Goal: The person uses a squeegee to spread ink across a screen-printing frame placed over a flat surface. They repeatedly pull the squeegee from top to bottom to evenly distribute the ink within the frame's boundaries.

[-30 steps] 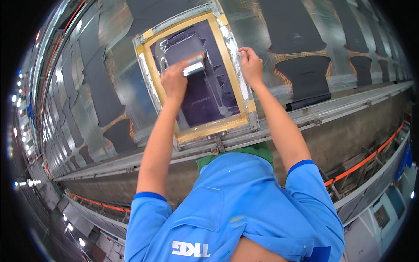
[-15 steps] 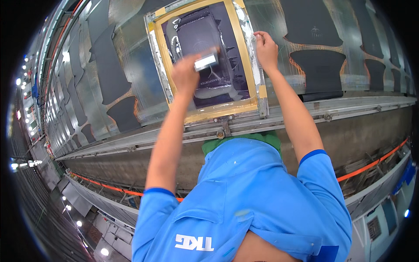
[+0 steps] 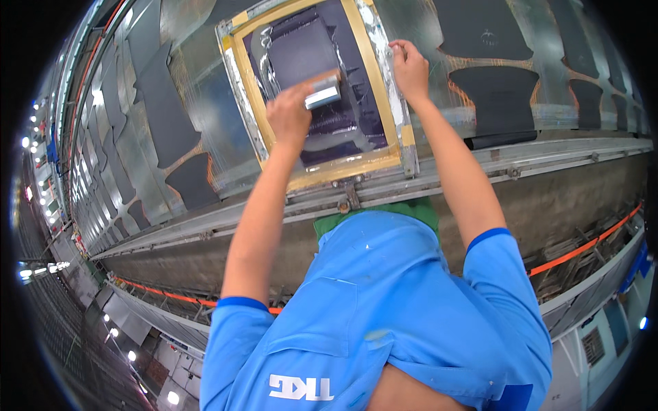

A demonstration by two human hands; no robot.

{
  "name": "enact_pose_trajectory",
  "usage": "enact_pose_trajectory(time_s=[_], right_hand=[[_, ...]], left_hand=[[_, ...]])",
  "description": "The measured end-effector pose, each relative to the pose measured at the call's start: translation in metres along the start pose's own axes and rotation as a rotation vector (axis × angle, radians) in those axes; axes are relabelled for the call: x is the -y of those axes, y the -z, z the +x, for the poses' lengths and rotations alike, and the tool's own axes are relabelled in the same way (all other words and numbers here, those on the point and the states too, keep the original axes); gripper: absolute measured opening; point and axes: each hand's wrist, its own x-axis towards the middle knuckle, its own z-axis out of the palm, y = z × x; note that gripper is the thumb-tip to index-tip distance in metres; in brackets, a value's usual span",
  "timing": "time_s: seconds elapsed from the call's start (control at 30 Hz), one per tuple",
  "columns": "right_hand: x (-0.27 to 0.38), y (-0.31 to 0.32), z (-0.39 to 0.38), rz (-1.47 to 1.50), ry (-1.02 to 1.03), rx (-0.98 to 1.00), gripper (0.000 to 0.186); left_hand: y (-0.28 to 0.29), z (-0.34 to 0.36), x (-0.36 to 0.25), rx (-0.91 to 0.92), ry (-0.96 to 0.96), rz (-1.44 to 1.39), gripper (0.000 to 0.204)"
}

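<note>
A screen-printing frame (image 3: pixel 409 152) with a tan taped border and dark purple mesh lies on the long metal table, streaked with pale grey ink. My left hand (image 3: pixel 286 115) is closed on a squeegee (image 3: pixel 322 96) with a brownish edge and a shiny silver bar, over the middle of the mesh; the part inside my fingers is hidden. My right hand (image 3: pixel 411 72) grips the right side of the frame near its upper part, fingertips on the metal edge.
Dark cut fabric pieces (image 3: pixel 493 103) lie in rows along the metal table (image 3: pixel 226 151) on both sides. A metal rail (image 3: pixel 514 164) runs along the near edge. An orange cable strip (image 3: pixel 582 246) and metal framework run below. Small lights show at far left.
Compared with a second ago, the frame and both hands appear higher in view as the view has shifted. My left hand with the squeegee has moved slightly within the mesh; my right hand stays on the frame.
</note>
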Motion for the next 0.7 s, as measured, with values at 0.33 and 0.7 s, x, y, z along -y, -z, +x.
enact_pose_trajectory(time_s=[0.33, 0.7], right_hand=[[-0.008, -0.01, 0.007, -0.015, 0.004, 0.016, 0.024], [0.008, -0.001, -0.001, -0.031, -0.087, 0.029, 0.022]], left_hand=[[0.026, -0.127, -0.046, -0.024, 0.01, -0.058, 0.044], [-0.008, 0.151, 0.052, -0.041, 0.106, 0.069, 0.034]])
